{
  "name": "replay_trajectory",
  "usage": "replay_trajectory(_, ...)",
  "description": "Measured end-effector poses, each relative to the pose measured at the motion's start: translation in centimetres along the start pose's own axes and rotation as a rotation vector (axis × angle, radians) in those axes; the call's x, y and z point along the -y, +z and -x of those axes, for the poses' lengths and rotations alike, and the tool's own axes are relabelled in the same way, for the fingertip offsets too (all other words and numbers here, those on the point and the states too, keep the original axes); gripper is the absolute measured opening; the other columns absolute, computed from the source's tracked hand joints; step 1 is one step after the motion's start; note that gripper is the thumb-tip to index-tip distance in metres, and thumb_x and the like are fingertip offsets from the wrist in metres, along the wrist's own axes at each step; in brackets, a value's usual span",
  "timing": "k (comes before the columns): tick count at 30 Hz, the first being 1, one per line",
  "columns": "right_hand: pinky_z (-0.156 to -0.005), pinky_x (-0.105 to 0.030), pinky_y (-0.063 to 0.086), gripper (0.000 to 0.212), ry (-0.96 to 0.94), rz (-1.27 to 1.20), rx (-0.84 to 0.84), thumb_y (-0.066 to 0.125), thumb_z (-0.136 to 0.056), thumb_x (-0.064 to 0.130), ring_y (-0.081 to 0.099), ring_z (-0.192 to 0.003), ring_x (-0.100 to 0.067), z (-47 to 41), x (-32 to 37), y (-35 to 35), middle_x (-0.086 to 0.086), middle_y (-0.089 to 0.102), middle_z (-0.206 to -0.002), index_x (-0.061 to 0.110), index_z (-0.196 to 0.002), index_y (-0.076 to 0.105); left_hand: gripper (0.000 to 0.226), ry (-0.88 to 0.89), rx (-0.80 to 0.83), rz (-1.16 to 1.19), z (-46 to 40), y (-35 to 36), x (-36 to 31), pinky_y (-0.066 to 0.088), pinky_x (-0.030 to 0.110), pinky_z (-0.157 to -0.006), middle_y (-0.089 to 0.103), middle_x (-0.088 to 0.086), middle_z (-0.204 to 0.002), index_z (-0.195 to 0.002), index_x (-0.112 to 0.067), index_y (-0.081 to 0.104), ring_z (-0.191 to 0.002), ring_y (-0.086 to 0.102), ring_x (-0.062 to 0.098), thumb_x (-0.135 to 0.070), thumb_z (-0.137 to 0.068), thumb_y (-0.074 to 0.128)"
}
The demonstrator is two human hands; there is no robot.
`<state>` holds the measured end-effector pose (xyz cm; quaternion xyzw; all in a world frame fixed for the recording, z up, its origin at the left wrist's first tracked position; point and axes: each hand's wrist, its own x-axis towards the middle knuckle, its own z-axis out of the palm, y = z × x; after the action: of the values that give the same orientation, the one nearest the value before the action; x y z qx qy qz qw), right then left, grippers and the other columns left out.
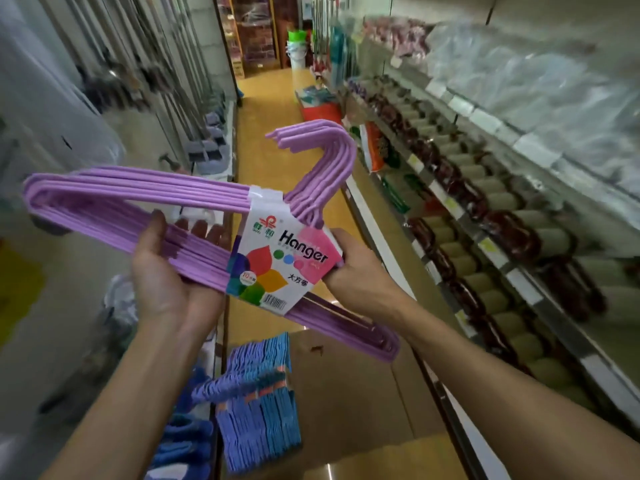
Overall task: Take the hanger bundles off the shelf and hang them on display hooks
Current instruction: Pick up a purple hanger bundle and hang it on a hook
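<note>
1. Right now both hands hold one purple hanger bundle (194,223) in mid-air over the aisle floor. The left hand (169,271) cups the lower bars from beneath, thumb curled over the top and fingertips showing through the frame. The right hand (360,268) grips the bundle behind the label (284,261), its fingers mostly hidden by the card.
2. Likely risk: the hooks (325,157) point up and away from the hands, close to the shelf (460,216) on the right, so a careless swing could snag them on packed goods there.
3. Another risk: the hooks are stacked, not perfectly flush, so on a display hook one or two could miss and leave the bundle hanging crooked. No display hook is clearly visible; the racks left of the hands are blurred.
4. The bundle looks rigid and light: thin purple hangers nested tightly, banded near the neck by white tape and a printed card reading "Hanger".
5. More bundles (256,403), blue and purple, lie stacked below the hands.
</note>
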<state>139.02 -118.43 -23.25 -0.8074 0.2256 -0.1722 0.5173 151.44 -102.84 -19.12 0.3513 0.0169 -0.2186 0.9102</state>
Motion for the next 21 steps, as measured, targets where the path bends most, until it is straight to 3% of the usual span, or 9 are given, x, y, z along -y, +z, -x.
replay_trajectory(4, -0.080, -0.034, 0.053, 0.025, -0.045, 0.020, -0.046, 0.063, -0.094, 0.028, 0.064, -0.095, -0.009, 1.1, 6.7, -2.9, 0.009, 0.069, -0.105, 0.025, -0.118, 0.058, 0.022, 0.016, 0.043, 0.009, 2.4, 4.4, -3.9, 0.057, 0.028, -0.078, 0.062, -0.001, -0.075, -0.089, -0.017, 0.055, -0.070, 0.065, 0.015, -0.038, -0.091, 0.060)
replay_trajectory(9, -0.083, -0.045, 0.056, 0.022, -0.067, 0.093, -0.080, 0.062, -0.093, 0.025, 0.065, -0.093, -0.018, 2.6, 11.9, -5.2, 0.003, 0.071, -0.101, 0.021, -0.114, 0.061, 0.019, 0.042, 0.090, 0.073, 4.2, 6.8, -6.8, 0.053, 0.032, -0.086, 0.058, 0.002, -0.085, -0.090, -0.017, 0.056, -0.082, 0.060, 0.019, -0.034, -0.089, 0.064)
replay_trajectory(12, -0.080, -0.050, 0.055, 0.016, -0.088, 0.155, -0.106, 0.060, -0.092, 0.020, 0.065, -0.089, -0.028, 3.3, 13.4, -6.0, -0.003, 0.071, -0.094, 0.017, -0.107, 0.062, 0.029, 0.021, 0.150, 0.078, 5.0, 7.4, -7.8, 0.048, 0.038, -0.101, 0.061, 0.008, -0.103, -0.103, -0.016, 0.058, -0.097, 0.062, 0.025, -0.035, -0.084, 0.070)
replay_trajectory(14, -0.081, -0.050, 0.055, 0.015, -0.084, 0.155, -0.111, 0.060, -0.092, 0.023, 0.066, -0.090, -0.027, 3.9, 14.1, -6.3, -0.001, 0.072, -0.094, 0.019, -0.105, 0.063, 0.030, 0.033, 0.169, 0.078, 5.7, 7.6, -8.3, 0.045, 0.040, -0.105, 0.061, 0.007, -0.101, -0.104, -0.016, 0.057, -0.097, 0.061, 0.024, -0.035, -0.085, 0.069)
replay_trajectory(17, -0.082, -0.053, 0.057, 0.018, -0.082, 0.152, -0.118, 0.060, -0.088, 0.034, 0.068, -0.091, -0.023, 4.5, 14.6, -6.6, 0.004, 0.073, -0.095, 0.026, -0.104, 0.062, 0.020, 0.045, 0.211, 0.060, 6.9, 8.5, -8.9, 0.050, 0.034, -0.094, 0.059, 0.002, -0.083, -0.090, -0.017, 0.054, -0.081, 0.060, 0.018, -0.034, -0.090, 0.065)
replay_trajectory(19, -0.083, -0.054, 0.057, 0.022, -0.093, 0.136, -0.101, 0.059, -0.085, 0.036, 0.068, -0.093, -0.023, 4.6, 14.8, -6.8, 0.004, 0.073, -0.097, 0.027, -0.105, 0.062, 0.021, 0.052, 0.213, 0.046, 7.8, 8.8, -9.4, 0.053, 0.029, -0.078, 0.057, 0.001, -0.079, -0.087, -0.017, 0.052, -0.074, 0.059, 0.015, -0.035, -0.092, 0.063)
replay_trajectory(21, -0.084, -0.056, 0.056, 0.021, -0.108, 0.117, -0.086, 0.059, -0.085, 0.033, 0.068, -0.094, -0.023, 4.9, 15.4, -6.9, 0.003, 0.073, -0.097, 0.025, -0.104, 0.062, 0.021, 0.059, 0.208, 0.030, 8.4, 8.9, -10.0, 0.051, 0.028, -0.072, 0.056, 0.000, -0.078, -0.087, -0.017, 0.052, -0.073, 0.058, 0.015, -0.035, -0.091, 0.064)
